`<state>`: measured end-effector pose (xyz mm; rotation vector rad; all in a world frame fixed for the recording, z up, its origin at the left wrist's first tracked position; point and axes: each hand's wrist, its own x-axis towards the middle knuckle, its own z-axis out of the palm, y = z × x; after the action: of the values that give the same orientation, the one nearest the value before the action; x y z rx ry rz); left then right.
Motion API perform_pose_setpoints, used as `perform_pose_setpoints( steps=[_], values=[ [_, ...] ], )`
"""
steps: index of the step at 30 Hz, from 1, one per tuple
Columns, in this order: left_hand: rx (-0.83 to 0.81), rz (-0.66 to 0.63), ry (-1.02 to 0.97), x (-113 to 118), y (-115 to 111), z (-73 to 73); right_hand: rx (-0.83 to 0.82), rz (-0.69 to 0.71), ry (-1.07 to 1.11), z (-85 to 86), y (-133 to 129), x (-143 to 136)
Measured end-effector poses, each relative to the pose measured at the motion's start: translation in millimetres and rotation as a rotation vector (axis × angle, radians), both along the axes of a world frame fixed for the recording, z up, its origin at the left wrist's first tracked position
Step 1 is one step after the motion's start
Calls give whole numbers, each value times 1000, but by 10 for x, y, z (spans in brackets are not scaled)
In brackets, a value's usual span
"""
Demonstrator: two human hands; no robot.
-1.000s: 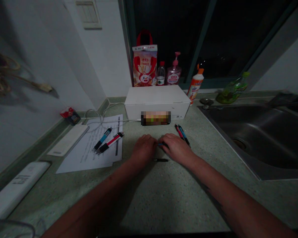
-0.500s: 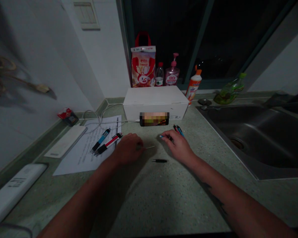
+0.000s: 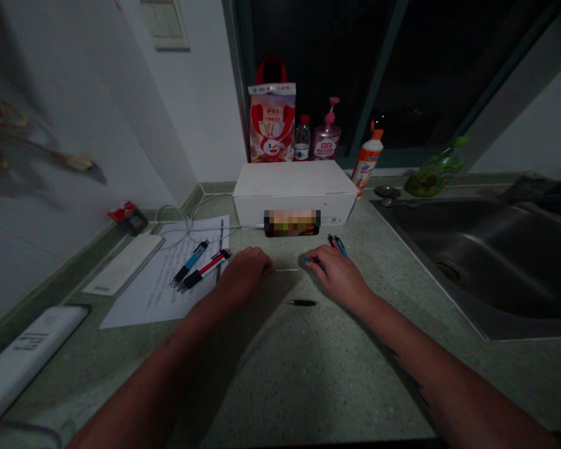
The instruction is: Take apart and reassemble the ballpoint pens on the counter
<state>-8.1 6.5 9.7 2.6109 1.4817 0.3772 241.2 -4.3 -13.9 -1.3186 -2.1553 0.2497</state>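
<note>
My left hand [image 3: 245,274] is closed, with a thin whitish pen refill [image 3: 287,270] sticking out level from its fingertips. Pinched in my right hand [image 3: 339,273] is a blue pen barrel [image 3: 305,260]; most of it is hidden by the fingers. The refill's free end points at the barrel, with a small gap between them. Below the hands, a black pen grip section [image 3: 302,303] with a pointed tip lies on the counter. Red and blue pen parts [image 3: 339,244] lie just behind my right hand.
Left of my left hand, a blue pen [image 3: 189,264] and a red pen [image 3: 206,270] rest on a printed sheet [image 3: 135,305]. A phone [image 3: 292,223] leans against a white box [image 3: 294,181]. The sink [image 3: 449,312] is at the right.
The refill in my left hand has swung level and come nearer the blue barrel. My right hand has barely moved; the view has shifted slightly.
</note>
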Motion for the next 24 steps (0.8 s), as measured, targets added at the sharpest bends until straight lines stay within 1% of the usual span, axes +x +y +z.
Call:
perform_pose_setpoints(
  steps=[2,5,10,15,20,24],
  values=[
    [47,19,-34,-2,11,-10,-11,15,-26,14,-5,-4],
    [91,32,-34,5,9,-23,-22,41,-48,31,-19,-19],
    [103,39,28,87,-38,-32,-15,57,-119,49,-66,-81],
    [122,2,130,176,-91,-4,-17,87,-171,50,-96,-158],
    [168,25,161,111,-86,33,-12,46,-166,52,-76,-124],
    [186,1,225,85,-76,23,-11,18,-158,66,-66,-89]
  ],
)
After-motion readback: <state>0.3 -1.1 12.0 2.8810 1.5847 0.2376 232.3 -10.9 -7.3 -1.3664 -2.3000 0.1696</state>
